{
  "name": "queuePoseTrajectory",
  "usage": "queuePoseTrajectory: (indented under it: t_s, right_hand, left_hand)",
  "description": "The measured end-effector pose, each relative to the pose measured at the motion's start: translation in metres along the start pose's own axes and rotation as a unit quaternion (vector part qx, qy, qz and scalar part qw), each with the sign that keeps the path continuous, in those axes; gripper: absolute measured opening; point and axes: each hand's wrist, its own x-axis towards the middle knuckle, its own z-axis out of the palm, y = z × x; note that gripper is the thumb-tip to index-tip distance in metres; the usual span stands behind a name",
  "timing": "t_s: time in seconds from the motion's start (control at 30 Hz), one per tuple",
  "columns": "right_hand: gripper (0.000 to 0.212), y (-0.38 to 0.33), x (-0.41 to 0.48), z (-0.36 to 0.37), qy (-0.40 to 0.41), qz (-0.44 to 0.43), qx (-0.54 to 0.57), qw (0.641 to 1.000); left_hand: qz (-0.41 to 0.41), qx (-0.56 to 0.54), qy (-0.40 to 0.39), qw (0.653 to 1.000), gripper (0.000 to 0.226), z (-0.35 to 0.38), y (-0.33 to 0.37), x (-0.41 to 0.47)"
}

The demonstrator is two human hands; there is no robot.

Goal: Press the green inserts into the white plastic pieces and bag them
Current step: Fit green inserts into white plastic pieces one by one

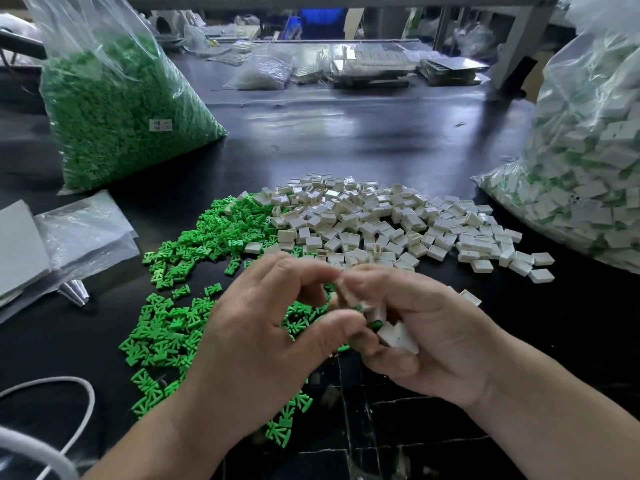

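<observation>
Glossy black worktable (346, 140), cluttered shop shelving in the bkgd. Both hands meet low-center, just in front of the loose stock.

The R hand (433, 341) is curled round a small cluster of held white pieces (398, 336), w/ a green insert (375, 322) peeking out between them. The L hand (256, 341) is curled narrow, thumb and bent forefinger pinching the top of the same cluster. That spot is motion-blurred, so I can't read the exact contact.

Just beyond the fingers lies the pile of white pieces (381, 223): small square open-sided shells, matte, hard plastic. Touching it on the L and running under the L wrist is the spread of green inserts (180, 271), flat and fan-ribbed, bright plastic.

Far L stands a clear poly bag of green inserts (121, 109). Far R is a clear bag of assembled white-and-green pieces (588, 168). Flat empty poly bags (83, 230) lie at the L edge, w/ a white cable (79, 403) near the L forearm.
</observation>
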Motion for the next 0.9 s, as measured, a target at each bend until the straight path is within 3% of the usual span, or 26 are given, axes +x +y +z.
queuePoseTrajectory:
  t_s: [0.1, 0.23, 0.3, 0.53, 0.63, 0.77, 0.9]
  right_hand:
    - [0.021, -0.007, -0.001, -0.002, -0.02, -0.039, 0.074, 0.996]
    - [0.025, -0.009, -0.004, -0.001, 0.028, -0.07, 0.093, 0.993]
    - [0.026, -0.008, -0.003, -0.001, 0.065, -0.066, 0.08, 0.992]
    - [0.013, -0.008, -0.001, -0.002, 0.101, -0.043, 0.03, 0.993]
    - [0.006, -0.006, 0.0, -0.001, 0.127, -0.04, 0.014, 0.991]
    - [0.007, -0.002, 0.001, -0.001, 0.158, -0.035, -0.038, 0.986]
    - [0.01, -0.001, 0.001, 0.001, 0.152, -0.036, -0.073, 0.985]
  left_hand:
    - [-0.071, 0.079, 0.009, 0.994, 0.033, -0.009, -0.015, 0.003]
    - [-0.159, 0.266, -0.146, 0.94, 0.052, -0.011, -0.032, 0.004]
    - [-0.163, 0.299, -0.191, 0.92, 0.053, -0.008, -0.033, 0.003]
    - [-0.135, 0.292, -0.147, 0.935, 0.017, -0.005, -0.034, 0.006]
    - [-0.133, 0.294, -0.148, 0.935, 0.021, -0.003, -0.036, 0.005]
    - [-0.134, 0.303, -0.188, 0.924, 0.052, -0.001, -0.034, 0.004]
    - [-0.092, 0.281, -0.174, 0.939, 0.028, 0.002, -0.032, 0.005]
